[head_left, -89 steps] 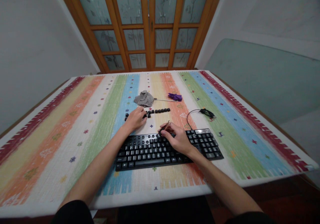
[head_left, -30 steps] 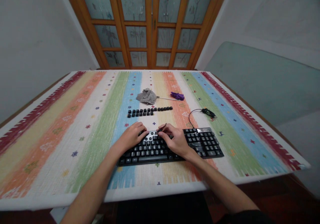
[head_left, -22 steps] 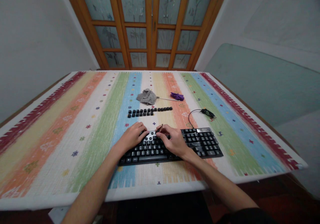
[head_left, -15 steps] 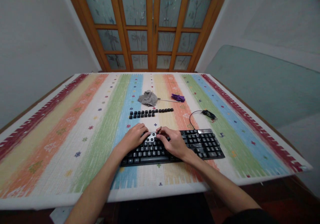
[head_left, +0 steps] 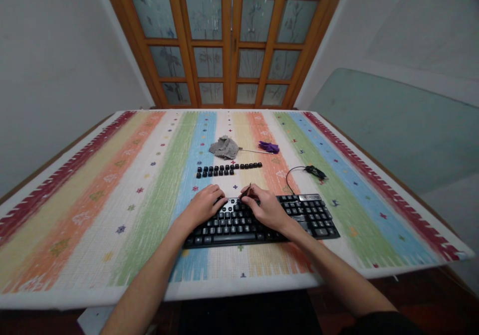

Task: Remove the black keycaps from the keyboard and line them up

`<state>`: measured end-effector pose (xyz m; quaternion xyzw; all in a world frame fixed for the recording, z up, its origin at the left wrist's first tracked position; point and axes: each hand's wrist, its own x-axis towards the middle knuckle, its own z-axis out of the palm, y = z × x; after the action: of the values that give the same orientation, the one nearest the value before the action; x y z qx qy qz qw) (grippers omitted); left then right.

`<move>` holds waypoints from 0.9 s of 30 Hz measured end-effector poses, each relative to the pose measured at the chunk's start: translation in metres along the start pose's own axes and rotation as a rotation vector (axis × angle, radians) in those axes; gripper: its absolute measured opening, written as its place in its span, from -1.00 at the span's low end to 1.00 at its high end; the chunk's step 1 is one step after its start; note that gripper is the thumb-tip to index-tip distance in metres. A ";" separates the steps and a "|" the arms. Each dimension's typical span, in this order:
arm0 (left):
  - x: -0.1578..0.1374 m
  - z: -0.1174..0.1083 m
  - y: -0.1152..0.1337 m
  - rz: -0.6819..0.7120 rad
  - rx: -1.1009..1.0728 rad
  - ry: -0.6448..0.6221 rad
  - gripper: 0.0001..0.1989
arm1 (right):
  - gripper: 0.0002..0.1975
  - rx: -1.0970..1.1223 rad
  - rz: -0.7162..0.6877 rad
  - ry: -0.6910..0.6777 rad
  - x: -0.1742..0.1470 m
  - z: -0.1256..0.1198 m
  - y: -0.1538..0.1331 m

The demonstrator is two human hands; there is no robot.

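A black keyboard [head_left: 232, 225] lies on the striped cloth in front of me, with several keys off near its upper left, where a pale plate shows. My left hand [head_left: 205, 204] grips the keyboard's back left part, its fingers curled at the edge and its thumb over the bare patch. With thumb and fingers pinched, my right hand [head_left: 264, 205] holds a small dark tool [head_left: 246, 192] at the upper key row. Its exact kind is too small to make out. Behind the keyboard, loose black keycaps [head_left: 216, 173] stand in two rows.
A crumpled grey cloth [head_left: 224, 148] lies beyond the keycaps, near a thin rod [head_left: 256, 150] and a purple cloth-like item [head_left: 268, 147]. The keyboard's bundled cable [head_left: 316, 172] rests at the back right. A striped tablecloth [head_left: 149, 215] covers the table.
My right hand has shifted slightly right along the upper key row, and the dark tool is tilted differently. The left hand stays at the same part of the keyboard. The whole view has shifted a little.
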<state>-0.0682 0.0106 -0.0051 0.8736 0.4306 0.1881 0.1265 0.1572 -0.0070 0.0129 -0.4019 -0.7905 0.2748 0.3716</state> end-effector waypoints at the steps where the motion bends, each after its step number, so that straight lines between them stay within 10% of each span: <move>1: 0.000 0.000 0.000 -0.002 0.001 0.001 -0.83 | -0.95 -0.002 0.004 -0.006 0.001 -0.001 0.000; 27: 0.001 0.005 -0.008 0.037 -0.055 0.019 -0.83 | -0.93 -0.030 0.044 -0.055 0.004 -0.002 -0.008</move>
<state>-0.0706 0.0162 -0.0128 0.8759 0.4101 0.2105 0.1427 0.1541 -0.0077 0.0216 -0.4168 -0.7955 0.2820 0.3375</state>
